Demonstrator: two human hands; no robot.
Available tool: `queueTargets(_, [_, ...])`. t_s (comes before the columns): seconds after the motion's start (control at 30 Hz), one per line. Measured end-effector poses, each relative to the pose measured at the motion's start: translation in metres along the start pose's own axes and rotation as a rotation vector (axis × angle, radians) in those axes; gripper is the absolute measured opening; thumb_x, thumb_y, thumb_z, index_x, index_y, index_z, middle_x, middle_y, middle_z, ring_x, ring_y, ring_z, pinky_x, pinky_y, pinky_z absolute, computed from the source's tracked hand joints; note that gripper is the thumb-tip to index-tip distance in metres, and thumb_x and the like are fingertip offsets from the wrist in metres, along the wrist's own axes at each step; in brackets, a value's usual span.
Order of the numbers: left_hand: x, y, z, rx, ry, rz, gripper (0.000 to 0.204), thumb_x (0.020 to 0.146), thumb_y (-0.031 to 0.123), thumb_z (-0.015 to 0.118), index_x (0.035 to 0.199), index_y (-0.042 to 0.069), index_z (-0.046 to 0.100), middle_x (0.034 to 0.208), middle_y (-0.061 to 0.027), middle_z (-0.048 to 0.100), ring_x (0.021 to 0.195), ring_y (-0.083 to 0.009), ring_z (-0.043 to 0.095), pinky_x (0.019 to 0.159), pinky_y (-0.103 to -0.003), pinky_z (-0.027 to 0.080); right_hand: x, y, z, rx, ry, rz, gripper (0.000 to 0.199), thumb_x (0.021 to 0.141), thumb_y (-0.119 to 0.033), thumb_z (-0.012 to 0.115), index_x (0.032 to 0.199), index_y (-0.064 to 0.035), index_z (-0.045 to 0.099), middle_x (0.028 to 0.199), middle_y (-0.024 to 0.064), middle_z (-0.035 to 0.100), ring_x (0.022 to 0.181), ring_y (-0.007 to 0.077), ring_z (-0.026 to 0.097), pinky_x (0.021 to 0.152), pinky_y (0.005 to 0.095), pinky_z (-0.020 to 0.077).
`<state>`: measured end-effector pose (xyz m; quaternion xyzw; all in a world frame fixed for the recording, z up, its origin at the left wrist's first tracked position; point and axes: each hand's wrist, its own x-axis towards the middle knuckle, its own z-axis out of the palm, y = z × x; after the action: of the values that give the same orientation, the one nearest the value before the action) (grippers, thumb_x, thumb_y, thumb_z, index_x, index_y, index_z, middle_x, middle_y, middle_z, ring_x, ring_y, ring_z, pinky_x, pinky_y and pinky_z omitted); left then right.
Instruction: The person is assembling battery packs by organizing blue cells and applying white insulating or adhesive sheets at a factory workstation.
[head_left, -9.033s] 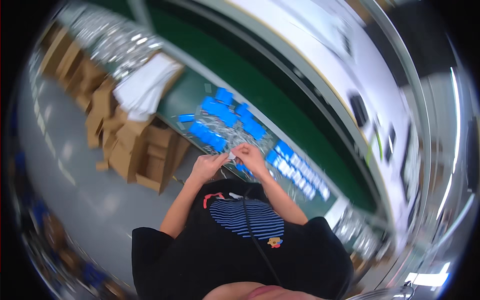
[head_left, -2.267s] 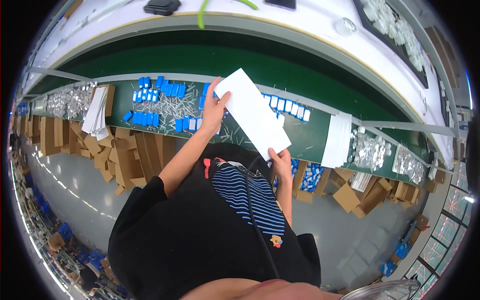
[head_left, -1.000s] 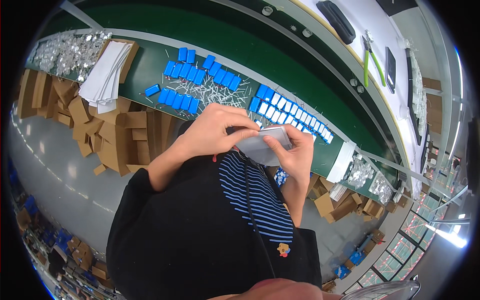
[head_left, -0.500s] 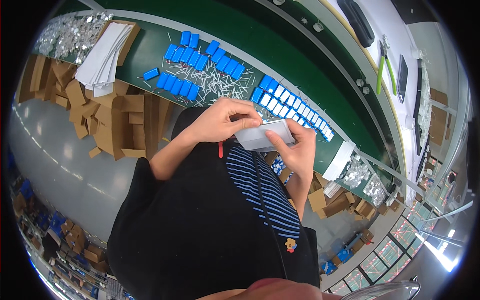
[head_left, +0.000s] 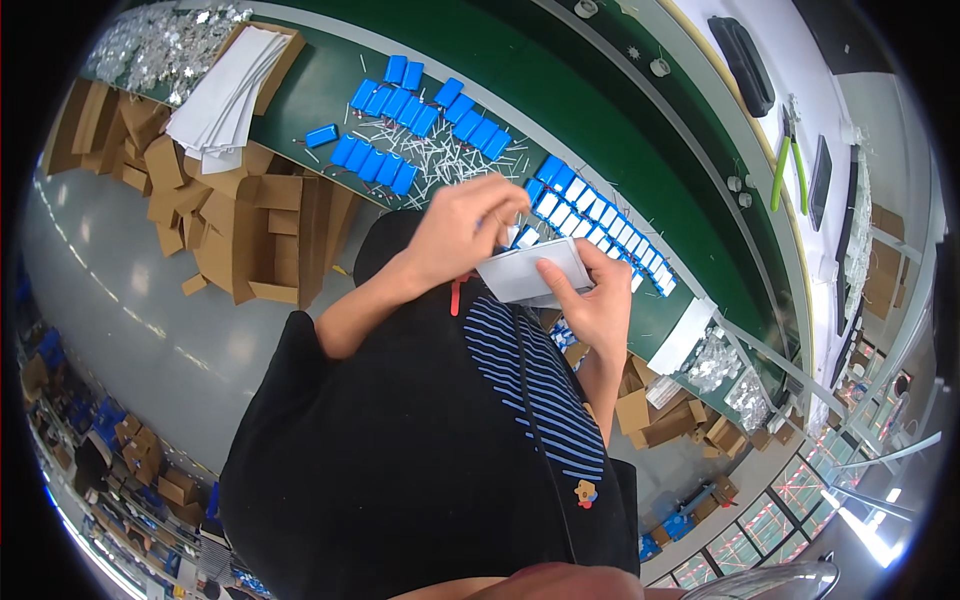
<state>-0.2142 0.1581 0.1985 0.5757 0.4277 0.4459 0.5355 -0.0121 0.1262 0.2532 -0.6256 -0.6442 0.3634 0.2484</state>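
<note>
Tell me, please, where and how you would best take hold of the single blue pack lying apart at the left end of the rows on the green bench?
Probably by its two long sides, coming straight down from above. The lone blue pack lies flat on the green bench, a little apart from the row beside it, so both long edges look free. Thin wires seem to stick out of one end, so avoid the ends.

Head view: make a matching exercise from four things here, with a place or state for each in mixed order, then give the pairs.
Things:
1. white sheet
2. blue packs
3. paper stack
4. flat cardboard

Places or states:
A. lying in rows on the green bench
B. held between the left hand and right hand
C. piled on the floor below the bench edge
D. lying on the bench at its far left, beside a heap of clear bags

Pairs: 1-B, 2-A, 3-D, 4-C
</note>
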Motion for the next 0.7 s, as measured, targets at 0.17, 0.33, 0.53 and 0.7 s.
queueTargets(0.17, [-0.002, -0.004, -0.021, -0.009, -0.023, 0.022, 0.011, 0.089, 0.002, 0.063, 0.095, 0.002, 0.073, 0.088, -0.0056, 0.069, 0.076, -0.0165, 0.06, 0.07, -0.028, 0.049, -0.007, 0.007, 0.002, 0.097, 0.055, 0.035, 0.019, 0.08, -0.013, 0.075, 0.089, 0.0026, 0.067, 0.074, 0.0101, 0.067, 0.058, 0.0165, 0.054, 0.055, 0.0257, 0.0447])
queueTargets(0.33, [-0.005, 0.001, -0.014, 0.077, -0.122, 0.228, 0.015, 0.088, 0.002, 0.066, 0.099, 0.003, 0.075, 0.096, -0.0045, 0.071, 0.082, -0.0167, 0.062, 0.074, -0.028, 0.051, -0.008, 0.008, 0.001, 0.16, 0.078, 0.063, 0.02, 0.081, -0.012, 0.075, 0.092, 0.0023, 0.067, 0.078, 0.0109, 0.068, 0.061, 0.0177, 0.056, 0.059, 0.0264, 0.0471])
queueTargets(0.53, [-0.009, -0.004, -0.007, 0.095, -0.176, 0.284, 0.017, 0.086, 0.002, 0.068, 0.101, 0.005, 0.076, 0.1, -0.0034, 0.071, 0.085, -0.0166, 0.063, 0.076, -0.028, 0.051, -0.011, 0.009, 0.002, 0.137, 0.033, 0.069, 0.022, 0.082, -0.012, 0.075, 0.097, 0.0021, 0.066, 0.083, 0.0111, 0.069, 0.067, 0.0176, 0.06, 0.064, 0.0258, 0.0499])
queueTargets(0.7, [-0.006, -0.011, -0.011, 0.125, -0.193, 0.367, 0.018, 0.084, 0.003, 0.071, 0.101, 0.007, 0.077, 0.101, -0.0028, 0.071, 0.084, -0.0161, 0.062, 0.076, -0.028, 0.051, -0.011, 0.008, 0.003, 0.137, 0.011, 0.078, 0.023, 0.082, -0.013, 0.075, 0.098, 0.002, 0.066, 0.084, 0.0111, 0.069, 0.068, 0.0178, 0.061, 0.065, 0.026, 0.0503])
